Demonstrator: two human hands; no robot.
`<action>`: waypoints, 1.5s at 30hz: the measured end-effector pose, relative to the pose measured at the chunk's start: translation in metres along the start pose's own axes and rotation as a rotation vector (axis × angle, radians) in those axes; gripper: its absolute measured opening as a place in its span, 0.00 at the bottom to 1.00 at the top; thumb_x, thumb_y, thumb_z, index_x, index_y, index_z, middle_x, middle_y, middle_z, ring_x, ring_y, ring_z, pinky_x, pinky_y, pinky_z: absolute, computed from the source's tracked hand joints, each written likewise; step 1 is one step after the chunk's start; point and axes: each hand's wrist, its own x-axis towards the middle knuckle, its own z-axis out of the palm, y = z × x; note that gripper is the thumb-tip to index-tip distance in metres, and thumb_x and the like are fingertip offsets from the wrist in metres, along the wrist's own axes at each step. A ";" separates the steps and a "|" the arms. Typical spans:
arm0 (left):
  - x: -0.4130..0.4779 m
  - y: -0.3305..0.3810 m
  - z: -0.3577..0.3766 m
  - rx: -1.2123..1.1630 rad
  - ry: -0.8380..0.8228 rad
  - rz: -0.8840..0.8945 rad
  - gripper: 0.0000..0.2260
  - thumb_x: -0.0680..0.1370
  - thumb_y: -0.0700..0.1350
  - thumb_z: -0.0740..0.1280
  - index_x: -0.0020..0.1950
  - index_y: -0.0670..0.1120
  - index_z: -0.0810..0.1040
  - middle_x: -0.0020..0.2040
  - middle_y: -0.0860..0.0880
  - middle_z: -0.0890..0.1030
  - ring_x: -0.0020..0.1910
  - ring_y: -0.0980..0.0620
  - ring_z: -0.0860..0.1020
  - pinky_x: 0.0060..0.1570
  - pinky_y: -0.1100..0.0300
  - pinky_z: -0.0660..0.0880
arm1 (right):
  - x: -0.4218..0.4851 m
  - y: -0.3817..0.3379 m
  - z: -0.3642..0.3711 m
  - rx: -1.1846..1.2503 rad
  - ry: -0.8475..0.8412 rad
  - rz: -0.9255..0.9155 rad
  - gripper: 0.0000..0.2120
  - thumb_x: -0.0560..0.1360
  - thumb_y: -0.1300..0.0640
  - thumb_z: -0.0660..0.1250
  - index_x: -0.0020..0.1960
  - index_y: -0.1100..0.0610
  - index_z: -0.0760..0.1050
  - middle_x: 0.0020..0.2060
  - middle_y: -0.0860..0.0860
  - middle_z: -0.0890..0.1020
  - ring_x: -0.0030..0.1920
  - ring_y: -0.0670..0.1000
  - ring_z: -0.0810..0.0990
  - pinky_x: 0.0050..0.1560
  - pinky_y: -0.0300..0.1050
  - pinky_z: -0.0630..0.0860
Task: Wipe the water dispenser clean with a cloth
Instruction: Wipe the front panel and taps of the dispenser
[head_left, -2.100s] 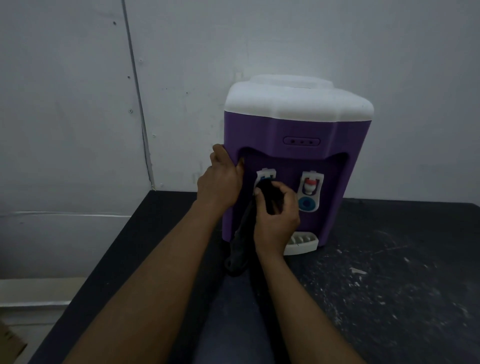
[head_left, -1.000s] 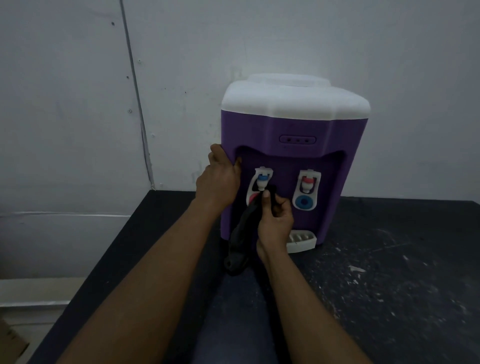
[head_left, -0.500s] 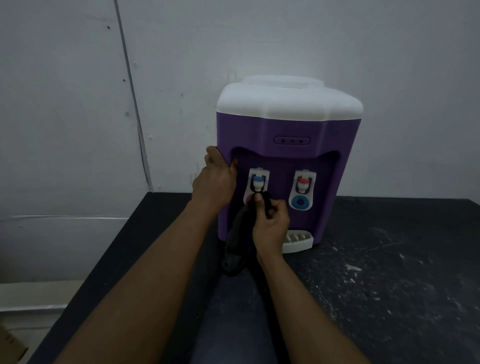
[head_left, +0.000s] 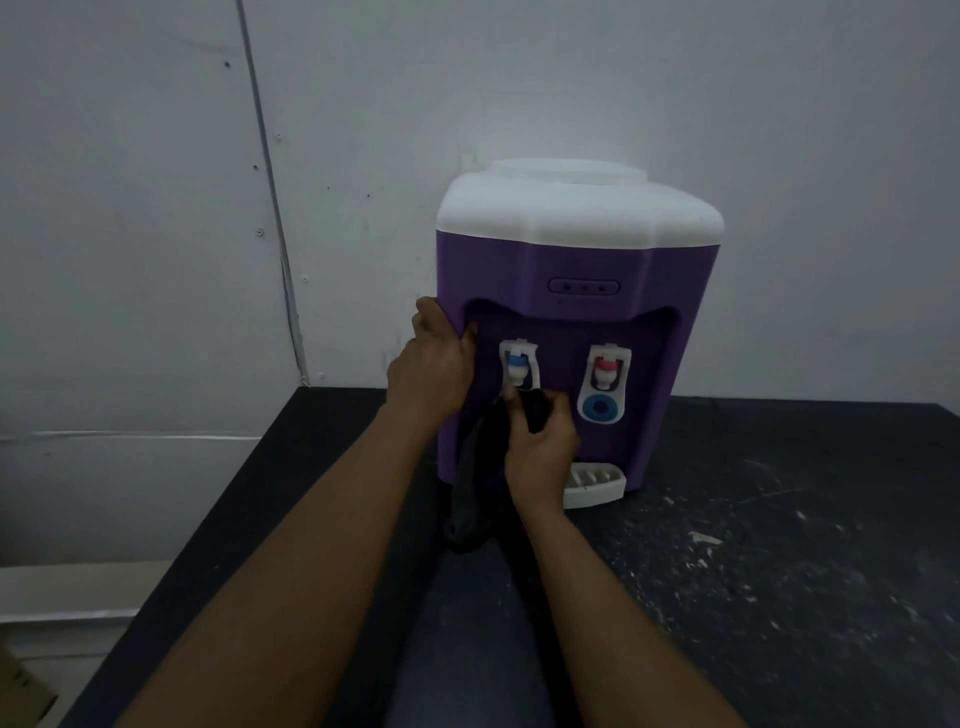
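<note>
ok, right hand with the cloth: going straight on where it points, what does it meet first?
Probably the blue tap, right above the right hand and its cloth; beyond that, the recessed front of the water dispenser. Depth unclear from one view.

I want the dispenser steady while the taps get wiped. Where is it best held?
Probably the left front edge of the water dispenser, from the left, as the left hand grips it: the tap recess forms a lip for the thumb, the side takes the fingers, and the right hand with the cloth has room at the blue tap.
</note>
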 end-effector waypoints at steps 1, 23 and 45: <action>-0.001 0.000 0.000 0.001 0.002 0.002 0.28 0.86 0.52 0.57 0.73 0.29 0.57 0.51 0.34 0.79 0.38 0.36 0.79 0.32 0.46 0.74 | -0.002 -0.001 -0.004 -0.007 -0.007 -0.010 0.10 0.80 0.51 0.72 0.52 0.57 0.77 0.44 0.48 0.84 0.45 0.43 0.82 0.48 0.36 0.79; -0.086 0.084 -0.011 -0.398 -0.336 0.062 0.16 0.80 0.56 0.70 0.66 0.53 0.80 0.34 0.57 0.83 0.32 0.59 0.82 0.40 0.52 0.82 | 0.046 -0.091 -0.118 -0.140 -0.291 -0.140 0.20 0.74 0.47 0.77 0.42 0.64 0.76 0.39 0.62 0.80 0.39 0.48 0.78 0.42 0.43 0.75; -0.060 0.155 0.045 -0.818 0.219 -0.209 0.20 0.77 0.45 0.75 0.65 0.45 0.72 0.56 0.51 0.81 0.53 0.56 0.80 0.55 0.62 0.78 | 0.144 -0.144 -0.121 -0.583 -0.300 -0.630 0.23 0.87 0.53 0.57 0.81 0.49 0.62 0.82 0.48 0.58 0.82 0.52 0.49 0.81 0.49 0.49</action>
